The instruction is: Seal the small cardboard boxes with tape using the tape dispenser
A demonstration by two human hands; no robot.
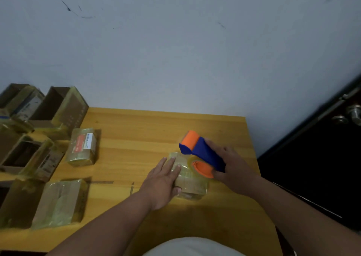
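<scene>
The tape dispenser hid part of the small box; its length ran toward ten o'clock. The right hand gripped the dispenser; the left hand pressed flat, fingers straight, on the box.

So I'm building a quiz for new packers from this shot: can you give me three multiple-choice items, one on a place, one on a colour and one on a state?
1. Where does the small tape-wrapped cardboard box being worked on sit?
A. on the yellow wooden table
B. on the floor
C. inside an open carton

2. What colours is the plastic tape dispenser?
A. red and white
B. blue and orange
C. green and black

3. What is the left hand doing?
A. hanging idle
B. gripping the dispenser
C. pressing on the box

Answers: 1 A, the box rests on the tabletop; 2 B, blue body with orange parts; 3 C, its fingers lie flat on the box while the right hand grips the dispenser.
</scene>
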